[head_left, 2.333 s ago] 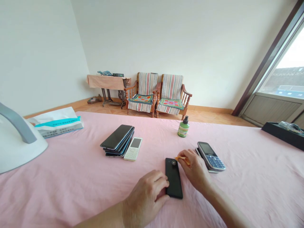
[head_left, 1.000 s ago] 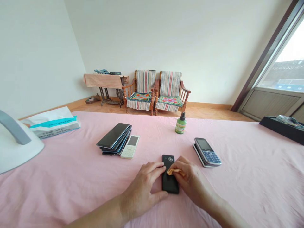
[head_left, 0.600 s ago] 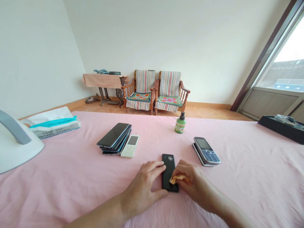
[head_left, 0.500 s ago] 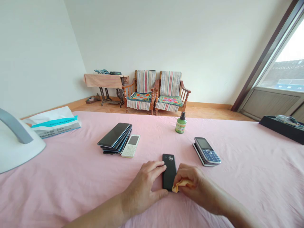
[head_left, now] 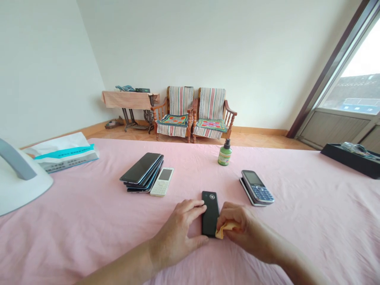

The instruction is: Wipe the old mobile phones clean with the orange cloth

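A black mobile phone (head_left: pixel 210 217) lies face down on the pink cloth, its round camera at the far end. My left hand (head_left: pixel 181 225) steadies it, with fingertips on its left edge and the thumb against its near left corner. In my right hand (head_left: pixel 239 223) a yellow cloth (head_left: pixel 227 227) is pinched, pressed against the phone's lower right edge. Some fingertips of that hand are hidden by the cloth.
Left of centre are stacked smartphones (head_left: pixel 141 169) and a white keypad phone (head_left: pixel 162 182). A dark keypad phone (head_left: pixel 257 187) rests on another at right. Beyond stands a green bottle (head_left: pixel 225 155). A tissue pack (head_left: pixel 63 152) and black box (head_left: pixel 350 160) flank the bed.
The whole view has shifted slightly. Both hands keep nearly the same place on the phone, and the cloth stays at its lower right edge.
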`<action>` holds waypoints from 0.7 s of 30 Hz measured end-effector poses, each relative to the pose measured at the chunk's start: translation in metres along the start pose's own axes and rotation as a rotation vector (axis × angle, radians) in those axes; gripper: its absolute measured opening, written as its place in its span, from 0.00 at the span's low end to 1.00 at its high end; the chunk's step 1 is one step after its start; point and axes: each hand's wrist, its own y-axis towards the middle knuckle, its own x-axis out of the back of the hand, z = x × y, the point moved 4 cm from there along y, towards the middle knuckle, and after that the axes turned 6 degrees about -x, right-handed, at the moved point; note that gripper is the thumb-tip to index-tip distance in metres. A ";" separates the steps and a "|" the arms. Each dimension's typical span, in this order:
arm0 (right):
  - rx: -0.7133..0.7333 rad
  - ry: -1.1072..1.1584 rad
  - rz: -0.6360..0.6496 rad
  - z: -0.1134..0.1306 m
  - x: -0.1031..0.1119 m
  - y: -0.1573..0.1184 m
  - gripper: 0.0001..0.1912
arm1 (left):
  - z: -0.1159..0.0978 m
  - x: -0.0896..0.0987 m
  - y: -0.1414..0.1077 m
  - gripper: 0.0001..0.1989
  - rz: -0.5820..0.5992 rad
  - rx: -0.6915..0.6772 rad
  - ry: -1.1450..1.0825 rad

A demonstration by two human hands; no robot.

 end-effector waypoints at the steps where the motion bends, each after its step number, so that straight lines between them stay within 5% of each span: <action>1: 0.025 -0.006 -0.017 0.002 -0.004 0.001 0.18 | 0.000 0.000 0.001 0.31 0.000 -0.002 -0.015; 5: 0.100 -0.055 -0.109 0.008 -0.018 0.007 0.16 | -0.001 0.001 0.003 0.28 -0.009 -0.010 -0.049; 13: 0.095 -0.064 -0.046 0.011 -0.002 0.002 0.19 | 0.001 0.001 0.003 0.32 0.006 0.029 -0.054; 21: 0.111 -0.074 -0.064 0.010 -0.021 0.006 0.16 | 0.001 0.001 0.004 0.26 -0.003 -0.009 -0.059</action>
